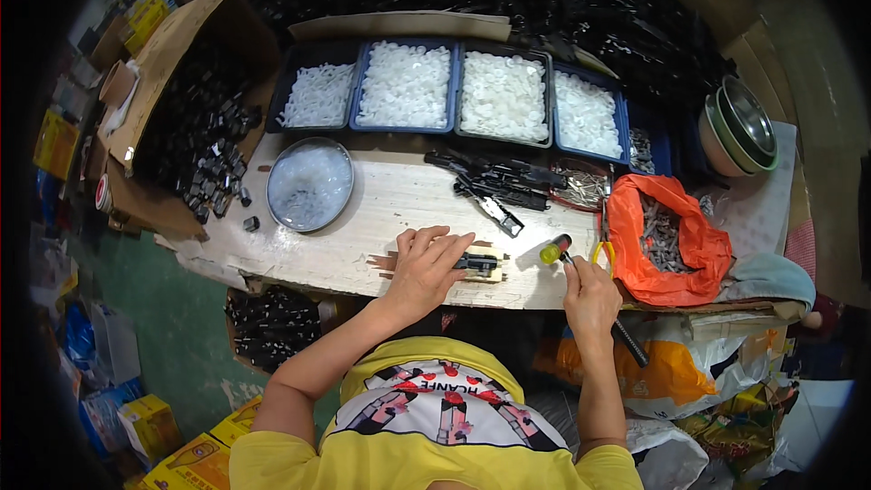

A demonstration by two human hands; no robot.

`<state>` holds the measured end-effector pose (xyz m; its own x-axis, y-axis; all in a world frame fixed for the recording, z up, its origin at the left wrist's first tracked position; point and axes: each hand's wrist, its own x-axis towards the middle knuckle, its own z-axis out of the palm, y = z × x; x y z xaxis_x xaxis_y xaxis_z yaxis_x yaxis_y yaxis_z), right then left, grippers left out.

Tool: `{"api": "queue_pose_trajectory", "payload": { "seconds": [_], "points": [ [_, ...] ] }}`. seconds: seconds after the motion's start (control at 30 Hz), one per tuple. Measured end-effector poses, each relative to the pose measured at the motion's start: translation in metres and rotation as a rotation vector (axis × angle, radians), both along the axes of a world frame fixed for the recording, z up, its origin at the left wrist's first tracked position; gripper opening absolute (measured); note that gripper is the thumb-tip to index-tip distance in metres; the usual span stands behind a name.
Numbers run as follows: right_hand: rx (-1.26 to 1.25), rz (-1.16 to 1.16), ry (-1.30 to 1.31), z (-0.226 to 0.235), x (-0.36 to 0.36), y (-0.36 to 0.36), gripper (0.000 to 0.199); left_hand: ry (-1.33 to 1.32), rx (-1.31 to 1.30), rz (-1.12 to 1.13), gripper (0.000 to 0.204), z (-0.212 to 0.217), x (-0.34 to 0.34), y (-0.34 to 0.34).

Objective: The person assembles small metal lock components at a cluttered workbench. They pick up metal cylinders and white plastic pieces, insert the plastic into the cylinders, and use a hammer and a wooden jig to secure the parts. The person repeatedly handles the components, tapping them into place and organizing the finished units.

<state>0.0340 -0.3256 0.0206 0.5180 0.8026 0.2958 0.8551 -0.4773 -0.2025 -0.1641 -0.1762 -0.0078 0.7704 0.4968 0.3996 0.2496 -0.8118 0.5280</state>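
On a pale block (pixel 483 277), near the front edge of the counter (pixel 390 204): a slim black part (pixel 479 262). Looks light, stiff, perhaps slippery if smooth; best taken by the long sides. Left hand (pixel 425 265): palm down over the part's left end, fingers pointing ahead and right; pinching or just pressing, cannot tell. Right hand (pixel 592 298): wrapped around a hammer (pixel 553 249), close below the head, with black handle sloping out behind. Likely head-heavy. Left elbow: bent outward. Right forearm: nearly straight ahead.

At the person's edge of the tabletop (pixel 399 191), left hand (pixel 419 270) contacts a black part (pixel 479 262); right hand (pixel 592 296) grips a hammer (pixel 552 250), head yellow and red.
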Motion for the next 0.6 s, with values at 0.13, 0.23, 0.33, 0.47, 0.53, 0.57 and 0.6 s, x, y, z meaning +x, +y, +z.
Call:
{"api": "queue_pose_trajectory", "payload": {
  "seconds": [0.13,0.23,0.33,0.47,0.53,0.57,0.6],
  "points": [
    [-0.02,-0.016,0.0,-0.027,0.008,0.004,0.011,0.042,0.023,-0.16,0.04,0.0,0.008,0.008],
    [0.059,0.029,0.089,-0.03,0.018,0.018,0.013,-0.087,-0.092,-0.174,0.039,0.007,0.011,0.011],
    [0.178,-0.001,-0.028,-0.03,0.037,0.018,0.017,-0.308,-0.505,-0.022,0.034,0.021,0.005,0.02],
    [0.072,-0.135,-0.058,-0.038,0.064,-0.01,0.019,-0.694,-1.479,0.138,0.037,0.024,-0.003,0.04],
    [0.018,-0.129,-0.1,-0.045,0.068,-0.012,0.019,-0.731,-1.756,0.108,0.039,0.025,-0.01,0.048],
    [-0.004,-0.117,-0.164,-0.047,0.067,-0.01,0.019,-0.703,-1.764,0.105,0.041,0.024,-0.01,0.046],
    [-0.024,-0.105,-0.229,-0.049,0.067,-0.008,0.019,-0.646,-1.711,0.124,0.037,0.028,-0.009,0.041]
  ]
}}
